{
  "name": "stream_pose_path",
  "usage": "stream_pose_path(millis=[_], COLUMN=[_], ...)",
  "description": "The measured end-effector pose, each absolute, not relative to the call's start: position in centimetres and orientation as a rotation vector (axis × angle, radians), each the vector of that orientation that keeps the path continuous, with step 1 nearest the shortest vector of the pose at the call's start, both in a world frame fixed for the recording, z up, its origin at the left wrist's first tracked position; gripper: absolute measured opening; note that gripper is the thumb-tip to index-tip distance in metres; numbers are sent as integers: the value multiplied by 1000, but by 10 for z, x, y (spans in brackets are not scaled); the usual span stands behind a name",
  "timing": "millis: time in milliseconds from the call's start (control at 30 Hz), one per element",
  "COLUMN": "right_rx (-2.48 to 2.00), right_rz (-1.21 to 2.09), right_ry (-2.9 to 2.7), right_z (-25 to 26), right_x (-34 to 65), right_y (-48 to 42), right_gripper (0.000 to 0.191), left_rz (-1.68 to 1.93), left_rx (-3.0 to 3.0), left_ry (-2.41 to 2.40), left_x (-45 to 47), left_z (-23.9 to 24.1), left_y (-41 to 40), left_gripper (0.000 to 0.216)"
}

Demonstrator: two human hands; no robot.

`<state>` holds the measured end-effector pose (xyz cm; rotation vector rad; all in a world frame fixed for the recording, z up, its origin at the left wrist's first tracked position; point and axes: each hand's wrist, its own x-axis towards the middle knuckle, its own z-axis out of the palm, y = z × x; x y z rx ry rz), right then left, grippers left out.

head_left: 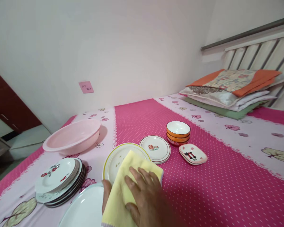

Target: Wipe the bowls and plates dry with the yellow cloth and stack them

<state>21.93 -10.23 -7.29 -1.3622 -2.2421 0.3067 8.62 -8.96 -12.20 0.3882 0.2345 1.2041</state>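
My right hand (145, 197) reaches in from the bottom edge and presses a yellow cloth (119, 201) onto a white plate with a yellow rim (115, 159). Its fingers lie spread over the cloth and the thumb curls against the fold. At the cloth's left edge only a thumb of my left hand (106, 193) shows, resting on the plate's near rim; the cloth hides the remainder of that hand. The cloth covers the plate's right and near part.
A pink-dotted bedspread (227, 189) holds a stack of flowered plates (59, 181), a white platter (85, 209), a pink basin (72, 137), a small red-rimmed plate (155, 148), stacked orange bowls (178, 132) and a small square dish (192, 154). Folded bedding (229, 93) lies at the far right.
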Motion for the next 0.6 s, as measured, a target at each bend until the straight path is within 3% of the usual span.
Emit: stream_pose_path(millis=[233,467,600], right_rx=[-1169,-1200,-1336], right_rz=[166,-62,-122], right_ry=[-2250,-2123,-2013], right_z=[-84,-86,-86], right_x=[221,233,244], right_y=[-94,-81,-71], right_gripper=[57,61,57], left_rz=[1232,1289,1314], left_rx=[336,331,300], left_ry=[219,408,400], left_x=[97,108,132], left_z=[-117,-107,-95], left_y=[-92,-96,-95], left_gripper=[65,51,53])
